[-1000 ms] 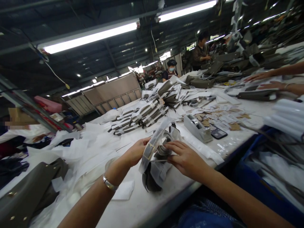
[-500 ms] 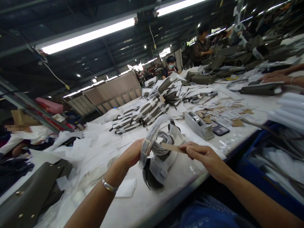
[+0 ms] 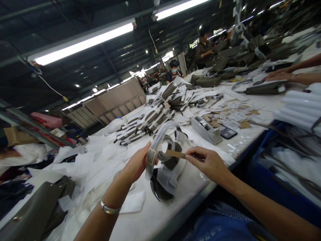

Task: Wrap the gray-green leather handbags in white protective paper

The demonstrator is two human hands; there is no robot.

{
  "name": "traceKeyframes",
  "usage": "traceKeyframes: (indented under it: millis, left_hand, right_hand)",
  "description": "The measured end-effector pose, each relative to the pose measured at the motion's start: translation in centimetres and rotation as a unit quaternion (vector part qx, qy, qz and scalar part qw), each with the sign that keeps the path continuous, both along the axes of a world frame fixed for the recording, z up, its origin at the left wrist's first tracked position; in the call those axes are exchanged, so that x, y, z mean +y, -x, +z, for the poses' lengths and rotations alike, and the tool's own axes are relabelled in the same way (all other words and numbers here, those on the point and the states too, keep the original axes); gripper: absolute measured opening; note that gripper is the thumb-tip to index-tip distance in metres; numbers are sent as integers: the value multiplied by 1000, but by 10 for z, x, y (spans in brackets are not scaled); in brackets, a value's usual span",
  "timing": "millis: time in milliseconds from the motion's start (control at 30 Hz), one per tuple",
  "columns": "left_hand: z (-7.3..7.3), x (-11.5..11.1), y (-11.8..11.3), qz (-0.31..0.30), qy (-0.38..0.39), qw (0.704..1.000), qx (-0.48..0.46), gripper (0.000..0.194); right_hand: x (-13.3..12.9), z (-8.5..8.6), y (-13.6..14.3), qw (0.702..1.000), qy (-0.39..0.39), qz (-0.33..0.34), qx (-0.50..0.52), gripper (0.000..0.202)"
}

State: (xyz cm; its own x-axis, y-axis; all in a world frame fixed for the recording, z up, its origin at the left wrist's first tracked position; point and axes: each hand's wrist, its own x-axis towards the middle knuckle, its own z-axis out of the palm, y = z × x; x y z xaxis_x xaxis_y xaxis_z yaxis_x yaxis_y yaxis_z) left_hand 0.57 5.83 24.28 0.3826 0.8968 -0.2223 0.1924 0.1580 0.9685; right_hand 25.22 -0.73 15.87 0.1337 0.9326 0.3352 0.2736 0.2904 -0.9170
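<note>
My left hand (image 3: 137, 164) grips a strap (image 3: 151, 159) wrapped in translucent film, with a rectangular buckle showing through near the fingers. The strap curves upward, and a grey wrapped coil (image 3: 163, 154) sits just behind it. Between the thumb and fingers of my right hand (image 3: 209, 163) is a narrow brown card strip (image 3: 177, 154), its far end over the coil. Right below, a dark curved strap bundle (image 3: 162, 187), partly in film, rests on the white table (image 3: 142, 222). Whether it joins the held strap I cannot tell.
A tape dispenser (image 3: 206, 130) and a phone (image 3: 227, 131) lie beyond my right hand, near scattered tags (image 3: 244, 124). Wrapped straps (image 3: 147, 122) are heaped behind. White sheets (image 3: 92, 157) and an olive piece (image 3: 37, 204) lie left. A blue bin (image 3: 263, 177) stands right; a co-worker's hands (image 3: 281, 74) are beyond.
My right hand has shifted left with the card strip, bringing it further across the coil. My left hand keeps its hold on the strap. The whole view has swung slightly.
</note>
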Motion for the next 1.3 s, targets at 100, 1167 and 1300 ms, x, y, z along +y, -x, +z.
traceKeyframes:
  millis: [100,1167,1300]
  left_hand:
    - [7,-3,4,-28,9,1000,6,59]
    - [-13,-33,-30,33,-385,804,452,28]
    - [-11,-43,-37,27,-397,768,502,26]
  right_hand:
    - [2,0,1,1000,-4,-7,-10,16]
    - [11,11,63,859,121,255,427,35]
    - [7,15,63,886,91,252,378,35]
